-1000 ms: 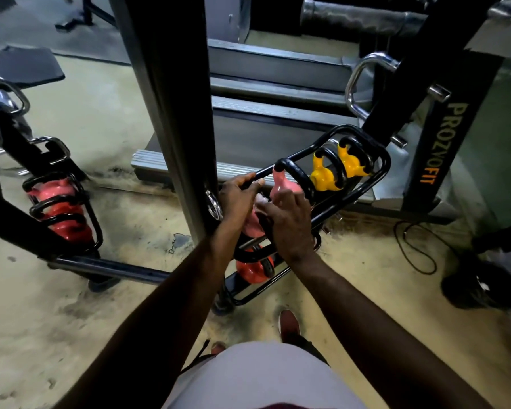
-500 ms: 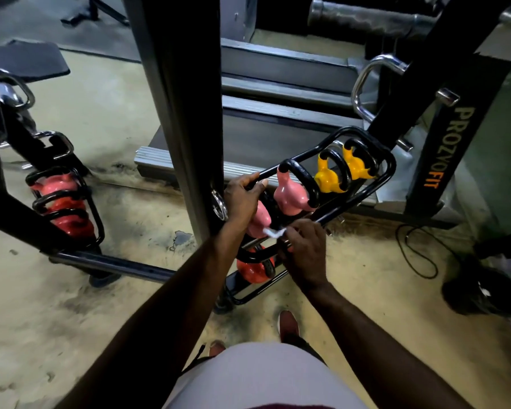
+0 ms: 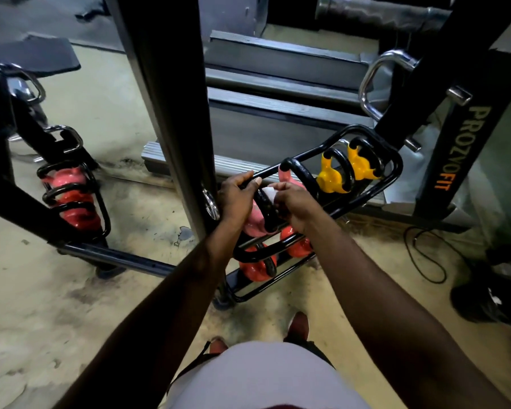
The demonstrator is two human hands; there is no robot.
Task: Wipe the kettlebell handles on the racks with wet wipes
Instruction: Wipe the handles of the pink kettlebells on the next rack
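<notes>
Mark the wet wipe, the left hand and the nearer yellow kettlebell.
wet wipe [image 3: 268, 191]: head view, white wad's exposed top.
left hand [image 3: 236, 199]: head view, back of the hand; grips rack rail [image 3: 316, 145].
nearer yellow kettlebell [image 3: 330, 179]: head view, yellow body.

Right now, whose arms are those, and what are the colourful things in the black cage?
The one picture comes from a camera on a person's head, looking down, so those are their own arms. The black cage is a rack holding weights called kettlebells: yellow kettlebells at the far end, a pink kettlebell nearer. The left hand grips the rack's top bar. The right hand holds a white wet wipe against the pink kettlebell's black handle to clean it.
</notes>
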